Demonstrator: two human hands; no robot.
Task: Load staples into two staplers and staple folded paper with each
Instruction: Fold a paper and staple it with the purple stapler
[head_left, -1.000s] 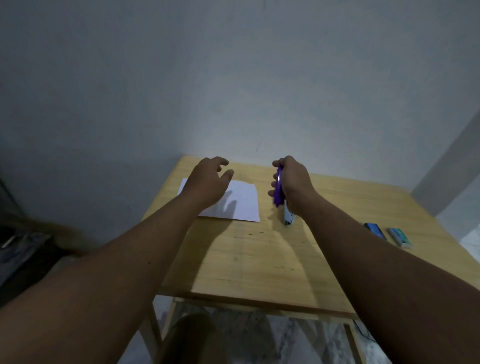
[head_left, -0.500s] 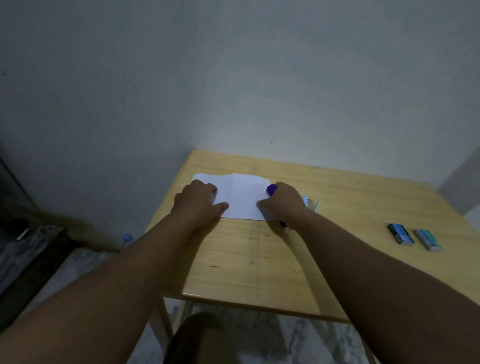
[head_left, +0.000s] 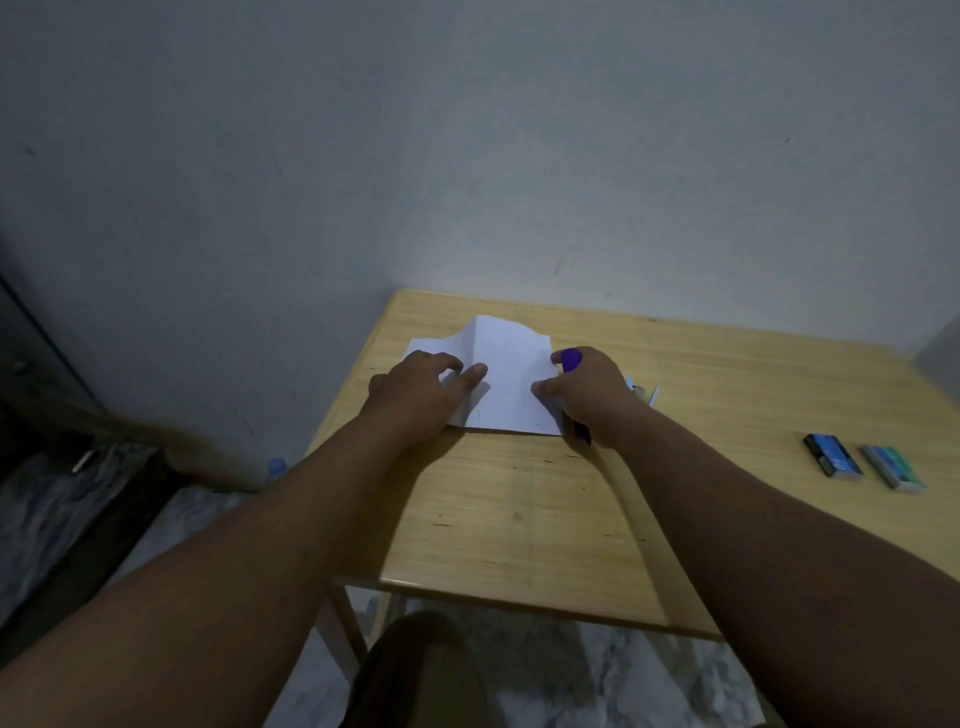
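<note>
A white sheet of paper (head_left: 506, 384) lies on the wooden table (head_left: 530, 514), its far edge bulging up in a hump. My left hand (head_left: 418, 395) presses on the paper's left part with fingers spread. My right hand (head_left: 587, 397) rests on the paper's right edge and grips a purple stapler (head_left: 571, 358), whose tip pokes out above the fingers. A second, light-coloured stapler (head_left: 647, 394) lies just behind my right hand, mostly hidden.
Two small staple boxes lie at the table's right: a dark blue one (head_left: 832, 454) and a teal one (head_left: 893, 466). A grey wall stands close behind the table. A bottle cap (head_left: 277, 464) shows on the floor at left. My knee (head_left: 421, 670) is below the front edge.
Both hands came down from above the table onto the paper, and the paper's far edge has bulged upward as they push together. The purple stapler stays in my right hand.
</note>
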